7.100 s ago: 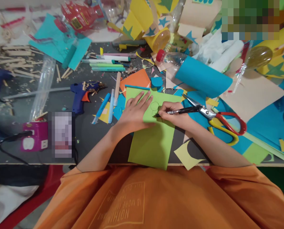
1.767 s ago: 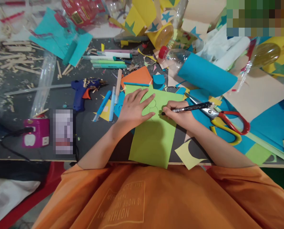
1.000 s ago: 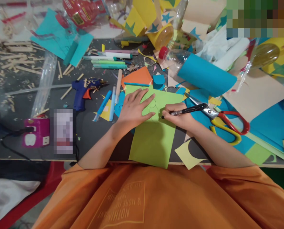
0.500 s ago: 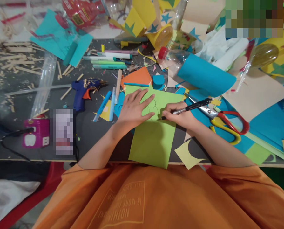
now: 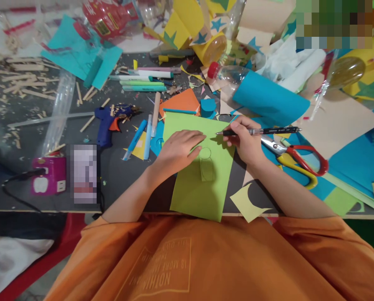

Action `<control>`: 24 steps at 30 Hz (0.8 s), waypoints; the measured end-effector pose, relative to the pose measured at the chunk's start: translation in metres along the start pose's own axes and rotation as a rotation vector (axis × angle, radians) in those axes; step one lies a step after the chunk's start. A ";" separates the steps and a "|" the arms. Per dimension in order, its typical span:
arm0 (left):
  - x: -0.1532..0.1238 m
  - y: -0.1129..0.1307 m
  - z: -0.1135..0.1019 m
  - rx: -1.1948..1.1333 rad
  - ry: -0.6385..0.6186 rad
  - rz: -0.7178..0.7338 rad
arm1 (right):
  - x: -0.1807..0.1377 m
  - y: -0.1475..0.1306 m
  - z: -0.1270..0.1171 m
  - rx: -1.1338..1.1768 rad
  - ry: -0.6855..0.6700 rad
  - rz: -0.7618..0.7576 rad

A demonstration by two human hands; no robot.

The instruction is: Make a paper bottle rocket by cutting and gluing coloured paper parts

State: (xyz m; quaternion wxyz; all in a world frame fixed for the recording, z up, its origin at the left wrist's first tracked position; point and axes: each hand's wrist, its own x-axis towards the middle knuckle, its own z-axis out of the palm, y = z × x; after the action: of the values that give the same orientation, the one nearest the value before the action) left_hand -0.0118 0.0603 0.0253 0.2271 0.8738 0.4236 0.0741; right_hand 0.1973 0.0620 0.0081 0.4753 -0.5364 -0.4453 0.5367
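Note:
My left hand (image 5: 182, 148) lies palm down on a sheet of light green paper (image 5: 195, 196), its fingers stretched out close together and the thumb a little apart. In my right hand (image 5: 246, 142) is a black pen (image 5: 268, 131), held between thumb and fingers with its tip pointing left over the upper part of the sheet. Whether the tip touches the paper I cannot tell. Below the hands, a small outline drawing (image 5: 206, 165) of a circle above a taller body shape shows on the green.
Scissors (image 5: 295, 161) with red and yellow handles lie right of my right hand. A bottle wrapped in blue paper (image 5: 268, 96) lies behind them. To the left are markers (image 5: 135, 140), a blue glue gun (image 5: 103, 125), a magenta box (image 5: 49, 175) and wooden sticks (image 5: 26, 79).
My right hand has moved up and right, swinging the pen tip to the left. My left hand has slid down slightly and drawn its fingers together. The drawing appears lower and less covered.

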 end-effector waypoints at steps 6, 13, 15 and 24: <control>-0.006 0.005 -0.017 0.010 -0.031 -0.016 | 0.001 -0.001 0.000 0.013 0.005 0.043; -0.014 0.004 -0.006 0.084 -0.079 0.219 | 0.001 -0.001 0.000 -0.014 -0.049 0.013; -0.014 0.001 -0.003 0.067 -0.109 0.268 | -0.001 -0.003 0.000 -0.051 -0.103 -0.007; -0.016 -0.004 0.002 0.076 -0.157 0.275 | -0.004 -0.003 0.002 -0.344 -0.294 -0.114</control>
State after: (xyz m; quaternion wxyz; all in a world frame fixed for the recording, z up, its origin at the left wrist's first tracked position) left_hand -0.0239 0.0497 0.0226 0.2139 0.9347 0.2833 0.0197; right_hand 0.1952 0.0585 0.0116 0.3366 -0.4996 -0.6241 0.4976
